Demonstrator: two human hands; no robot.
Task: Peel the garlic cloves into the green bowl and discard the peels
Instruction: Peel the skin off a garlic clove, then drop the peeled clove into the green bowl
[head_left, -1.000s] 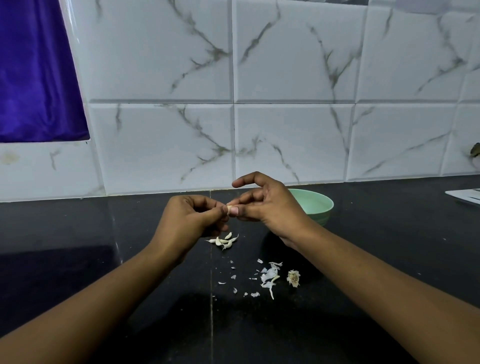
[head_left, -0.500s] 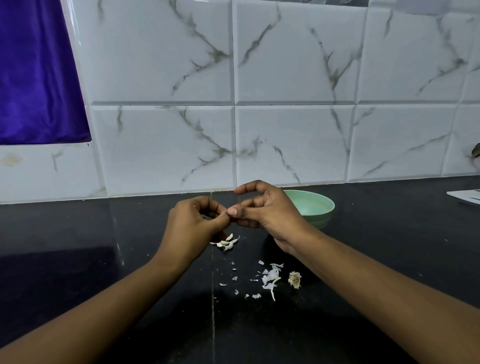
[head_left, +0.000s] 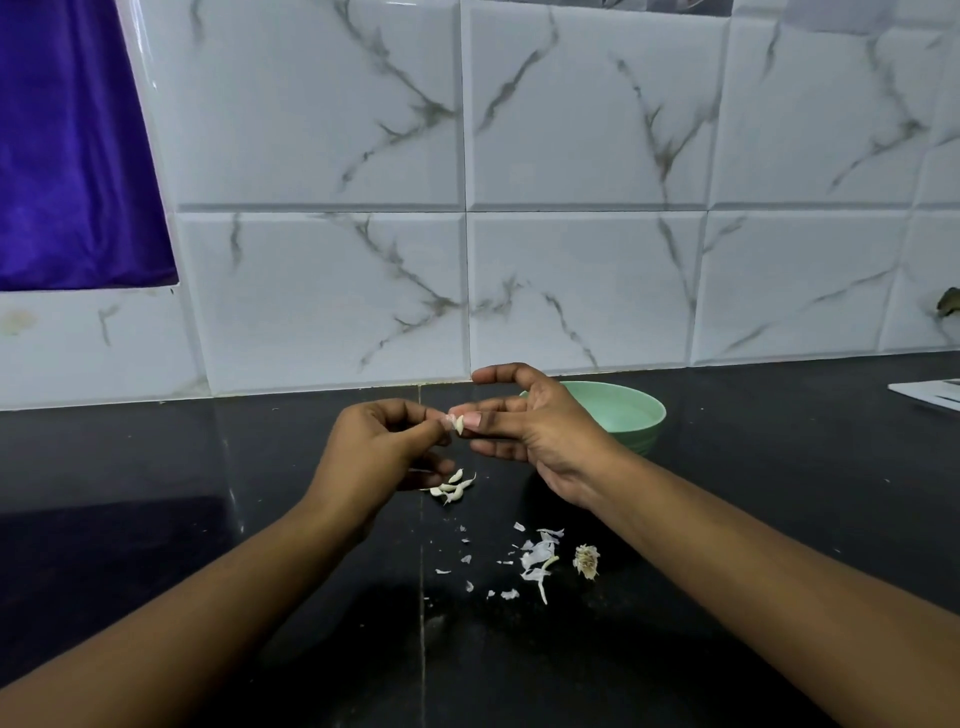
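A small pale garlic clove (head_left: 459, 423) is held in the air between both hands, above the black counter. My right hand (head_left: 530, 421) pinches it between thumb and fingers, index finger raised. My left hand (head_left: 382, 447) pinches its other end, where a bit of skin shows, with fingers curled. Below the hands a little heap of unpeeled cloves (head_left: 451, 487) lies on the counter. The green bowl (head_left: 631, 415) stands just behind my right hand, partly hidden by it; its inside is not visible. White peel scraps (head_left: 535, 561) are scattered nearer to me.
A dry garlic root stub (head_left: 587, 560) lies right of the peels. The black counter (head_left: 156, 519) meets a marble-tiled wall. A purple cloth (head_left: 67, 156) hangs at the upper left. A white flat object (head_left: 935, 395) sits at the far right edge.
The hands have drawn slightly apart, and the pale clove now shows between the fingertips. Bowl, cloves and peels have not moved.
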